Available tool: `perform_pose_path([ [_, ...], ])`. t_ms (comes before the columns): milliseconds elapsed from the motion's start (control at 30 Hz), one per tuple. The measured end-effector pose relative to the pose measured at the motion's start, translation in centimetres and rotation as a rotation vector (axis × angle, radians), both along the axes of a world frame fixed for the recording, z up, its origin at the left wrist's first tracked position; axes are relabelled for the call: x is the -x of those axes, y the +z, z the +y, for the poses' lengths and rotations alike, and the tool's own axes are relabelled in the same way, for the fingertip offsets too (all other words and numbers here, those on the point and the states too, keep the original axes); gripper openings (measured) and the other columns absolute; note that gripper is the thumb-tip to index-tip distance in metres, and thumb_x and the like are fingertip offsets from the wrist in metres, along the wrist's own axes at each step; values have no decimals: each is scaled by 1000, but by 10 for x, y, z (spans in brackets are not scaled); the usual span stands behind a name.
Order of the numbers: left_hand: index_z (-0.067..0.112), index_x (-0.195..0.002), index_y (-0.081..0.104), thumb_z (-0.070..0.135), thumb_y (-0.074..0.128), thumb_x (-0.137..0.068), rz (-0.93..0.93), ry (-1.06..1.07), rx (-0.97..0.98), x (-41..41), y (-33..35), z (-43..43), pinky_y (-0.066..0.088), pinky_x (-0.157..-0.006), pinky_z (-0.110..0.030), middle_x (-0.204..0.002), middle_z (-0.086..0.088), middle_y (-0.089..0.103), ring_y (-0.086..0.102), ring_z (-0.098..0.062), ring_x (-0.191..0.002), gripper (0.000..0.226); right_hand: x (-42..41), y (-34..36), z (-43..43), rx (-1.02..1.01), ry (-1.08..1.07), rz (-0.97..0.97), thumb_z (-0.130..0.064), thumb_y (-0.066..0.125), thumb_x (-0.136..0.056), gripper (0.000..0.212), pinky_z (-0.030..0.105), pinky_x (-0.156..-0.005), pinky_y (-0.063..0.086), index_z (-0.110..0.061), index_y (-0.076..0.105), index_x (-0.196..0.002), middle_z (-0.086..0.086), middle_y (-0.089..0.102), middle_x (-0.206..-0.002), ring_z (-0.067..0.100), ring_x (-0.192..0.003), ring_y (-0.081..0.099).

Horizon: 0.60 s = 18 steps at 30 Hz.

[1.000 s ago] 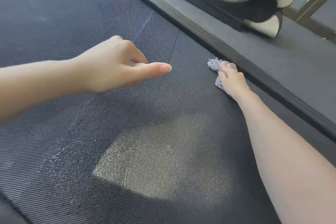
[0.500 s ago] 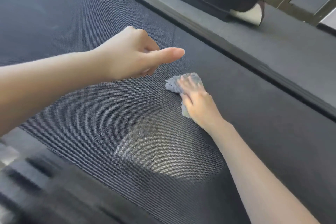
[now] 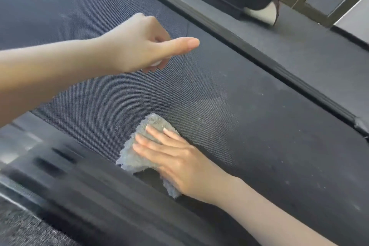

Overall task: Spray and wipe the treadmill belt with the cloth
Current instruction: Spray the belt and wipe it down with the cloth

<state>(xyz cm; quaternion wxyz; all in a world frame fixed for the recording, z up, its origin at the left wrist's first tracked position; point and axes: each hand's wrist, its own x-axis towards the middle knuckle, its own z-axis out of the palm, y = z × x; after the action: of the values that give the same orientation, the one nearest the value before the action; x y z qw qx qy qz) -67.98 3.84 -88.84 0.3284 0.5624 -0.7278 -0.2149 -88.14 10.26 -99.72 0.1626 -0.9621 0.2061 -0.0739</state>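
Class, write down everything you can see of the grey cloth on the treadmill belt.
The cloth is grey and fluffy with fringed edges, and it looks like microfibre. It lies crumpled flat on the dark woven treadmill belt, close to the near side rail. The right hand presses on it with straight fingers, covering part of it. One corner pokes out beneath the palm.

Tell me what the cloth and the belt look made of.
Cloth: soft grey microfibre or similar, judging by its shaggy, fluffy pile and ragged edges. Belt: dark and matte, probably textured rubber or PVC, judging by its fine woven-looking grid. The exact material is unclear.
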Motion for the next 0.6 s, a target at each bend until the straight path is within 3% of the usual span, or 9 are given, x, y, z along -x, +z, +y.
perform_pose_path([
  [233,10,-44,46,84,34,-73,-54,7,-33,-2,-7,5,35,-51,-26,-51,-14,59,37,-14,-40,80,20,3,11,-21,86,29,-17,39,-99,43,37,-118,16,-15,39,-141,-2,35,-150,14,-144,14],
  [433,6,-44,41,83,36,-73,-61,10,-15,2,-7,2,37,-45,-13,-47,-15,54,34,-12,-38,83,25,-2,4,75,62,19,-10,40,-94,45,35,-118,18,-14,42,-139,-2,38,-148,12,-143,19],
  [600,6,-44,42,82,35,-74,-62,5,-10,6,-9,-3,36,-46,-11,-46,-13,54,35,-10,-37,82,37,-5,-23,175,3,108,-11,35,-94,51,38,-118,16,-15,29,-145,-3,27,-153,11,-145,11],
])
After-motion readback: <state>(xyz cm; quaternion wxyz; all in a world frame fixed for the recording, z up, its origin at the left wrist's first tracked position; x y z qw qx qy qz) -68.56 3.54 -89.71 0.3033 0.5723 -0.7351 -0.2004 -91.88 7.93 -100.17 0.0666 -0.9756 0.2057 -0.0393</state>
